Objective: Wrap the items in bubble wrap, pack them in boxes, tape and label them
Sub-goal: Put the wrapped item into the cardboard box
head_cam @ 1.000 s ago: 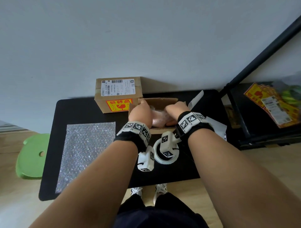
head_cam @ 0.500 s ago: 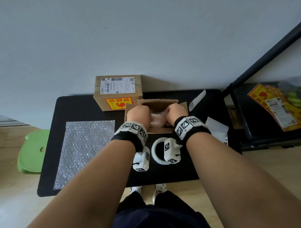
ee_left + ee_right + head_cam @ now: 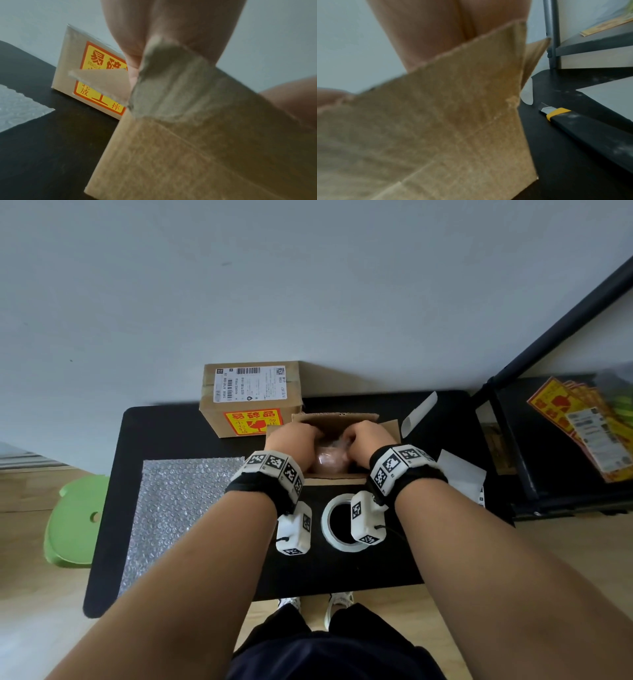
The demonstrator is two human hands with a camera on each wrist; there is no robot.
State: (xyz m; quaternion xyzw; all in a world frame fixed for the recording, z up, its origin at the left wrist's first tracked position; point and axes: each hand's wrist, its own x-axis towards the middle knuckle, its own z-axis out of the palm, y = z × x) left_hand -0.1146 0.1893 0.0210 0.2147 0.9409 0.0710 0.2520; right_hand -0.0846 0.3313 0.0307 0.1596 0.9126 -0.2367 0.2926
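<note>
Your left hand and right hand reach into the open box mid-table, fingers curled on the bubble-wrapped item inside, its long axis hard to judge, box mouth facing up, sealed labelled box just behind-left.

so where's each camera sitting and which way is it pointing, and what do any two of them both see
Head: worn on the head, looking forward and down at the black table; shows both forearms, left hand and right hand in the open box.
Left wrist: along the left fingers, toward the box's left corner.
Right wrist: along the right hand, toward the box's right side; a utility knife lies beyond.
Shared: head and left wrist both see the sealed box with its yellow fragile label and the bubble wrap sheet.
</note>
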